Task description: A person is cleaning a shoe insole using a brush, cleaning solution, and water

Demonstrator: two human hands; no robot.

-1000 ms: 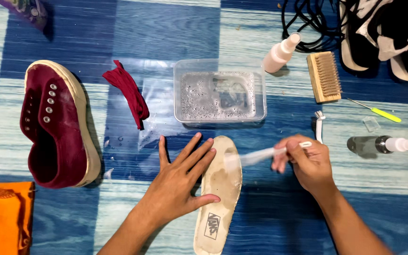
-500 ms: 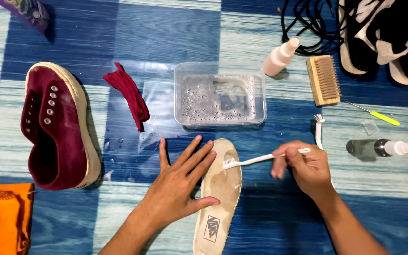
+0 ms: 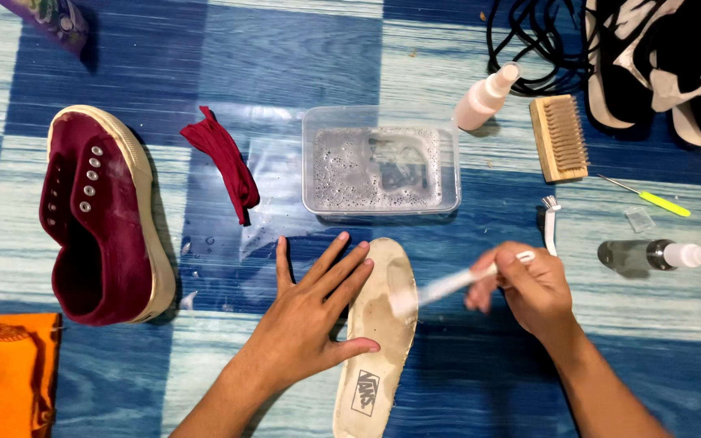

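A pale, dirty shoe insole [image 3: 379,341] lies lengthwise on the blue checked floor mat. My left hand [image 3: 314,316] rests flat with fingers spread, its fingertips and thumb pressing the insole's left edge. My right hand [image 3: 529,288] grips a white toothbrush [image 3: 448,285]; its blurred head touches the upper part of the insole. A clear plastic tub of soapy water [image 3: 380,169] stands just beyond the insole.
A maroon sneaker without laces [image 3: 103,215] lies at left, with maroon laces [image 3: 225,162] beside it. At right are a wooden brush [image 3: 560,136], two spray bottles [image 3: 484,97] [image 3: 663,255], a second small brush [image 3: 548,223] and a green-handled pick [image 3: 651,197]. Black shoes [image 3: 667,57] sit top right, orange cloth [image 3: 2,373] bottom left.
The toothbrush has kept moving back and forth over the top of the insole, its head now lower and blurred. My left hand has stayed in place.
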